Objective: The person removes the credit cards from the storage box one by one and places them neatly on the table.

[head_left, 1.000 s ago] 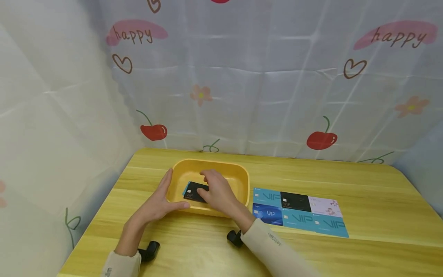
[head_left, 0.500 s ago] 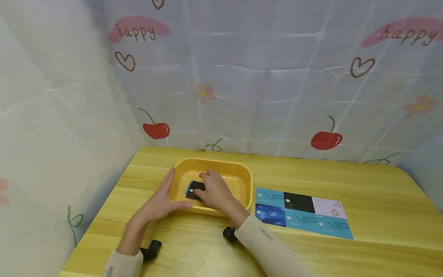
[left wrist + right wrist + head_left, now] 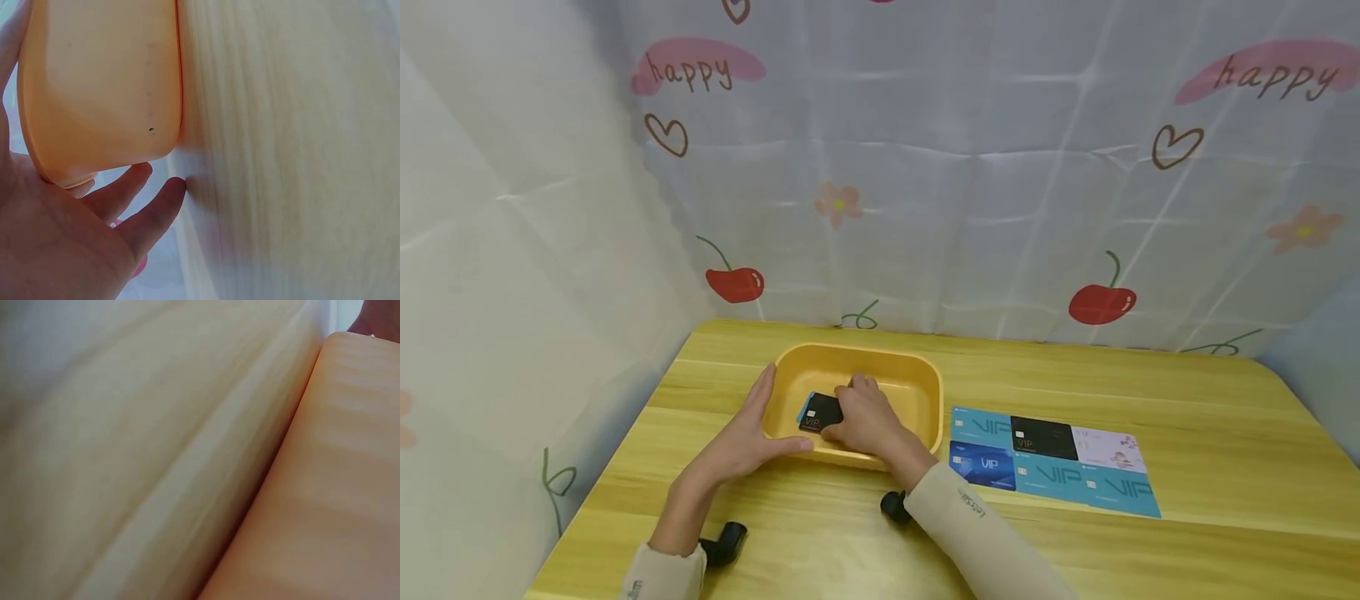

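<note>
My left hand point(image 3: 733, 442) rests against the left end of a yellow plastic basin point(image 3: 931, 392), fingers spread along its outside and thumb lying over the near rim. In the left wrist view, two straight fingertips point(image 3: 164, 206) show below the basin wall. Inside the basin, my right hand point(image 3: 868, 421) grips the right part of a black VIP card point(image 3: 820, 412), thumb at the near edge and curled fingers towards the far edge. A blue-edged card point(image 3: 802, 410) peeks out from under it. The right wrist view shows the basin's outer wall point(image 3: 325, 506) but not the right hand's fingers.
Right of the basin, several cards lie in two rows: teal point(image 3: 981, 423), black point(image 3: 1043, 437), pale floral point(image 3: 1108, 450), dark blue point(image 3: 982, 465) and more teal. A wooden table point(image 3: 805, 533) bears everything, with a printed curtain point(image 3: 955, 208) behind it.
My right hand's raised fingers have come down and curled onto the black card, and its forearm has shifted slightly left. The left hand keeps its place on the basin.
</note>
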Demonstrator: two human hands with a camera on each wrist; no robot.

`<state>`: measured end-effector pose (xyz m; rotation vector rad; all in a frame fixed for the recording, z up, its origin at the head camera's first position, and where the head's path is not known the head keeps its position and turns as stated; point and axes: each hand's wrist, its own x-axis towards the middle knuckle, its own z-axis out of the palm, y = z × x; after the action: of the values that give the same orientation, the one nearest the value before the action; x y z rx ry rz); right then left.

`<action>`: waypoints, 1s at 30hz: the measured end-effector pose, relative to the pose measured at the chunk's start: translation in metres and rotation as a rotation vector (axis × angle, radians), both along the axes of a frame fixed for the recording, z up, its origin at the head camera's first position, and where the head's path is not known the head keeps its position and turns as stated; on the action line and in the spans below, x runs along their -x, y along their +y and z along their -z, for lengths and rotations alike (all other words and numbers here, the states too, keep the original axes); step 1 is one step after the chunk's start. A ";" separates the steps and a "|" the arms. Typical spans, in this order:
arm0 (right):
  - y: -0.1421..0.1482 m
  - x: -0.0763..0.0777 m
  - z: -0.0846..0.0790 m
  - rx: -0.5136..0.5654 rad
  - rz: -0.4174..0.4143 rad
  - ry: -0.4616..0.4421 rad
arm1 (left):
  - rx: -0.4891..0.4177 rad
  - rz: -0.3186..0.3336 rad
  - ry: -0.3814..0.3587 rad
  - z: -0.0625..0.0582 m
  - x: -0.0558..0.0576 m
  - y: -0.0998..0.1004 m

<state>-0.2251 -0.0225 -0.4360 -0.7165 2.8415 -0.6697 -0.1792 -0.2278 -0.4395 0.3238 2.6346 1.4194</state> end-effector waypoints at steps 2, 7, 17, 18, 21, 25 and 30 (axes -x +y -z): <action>0.000 -0.001 0.000 -0.027 0.009 0.006 | -0.003 0.000 -0.003 0.001 0.000 0.000; 0.001 -0.003 -0.001 -0.057 0.013 0.029 | 0.000 0.002 0.002 0.002 0.000 0.000; 0.001 -0.002 -0.001 -0.064 -0.006 0.053 | 0.000 0.001 0.004 0.001 0.000 -0.001; 0.001 -0.002 -0.001 -0.066 -0.006 0.055 | 0.002 0.001 0.005 0.001 0.000 -0.001; 0.001 -0.003 -0.001 -0.064 -0.004 0.054 | 0.002 0.003 0.005 0.001 0.000 -0.001; 0.001 -0.003 -0.002 -0.047 0.000 0.048 | 0.004 0.001 0.007 0.003 0.001 -0.002; 0.001 -0.003 -0.002 -0.021 0.004 0.045 | 0.009 0.002 0.015 0.004 0.002 -0.001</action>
<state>-0.2221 -0.0216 -0.4345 -0.7317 2.8871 -0.6319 -0.1808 -0.2293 -0.4434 0.3380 2.6511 1.4096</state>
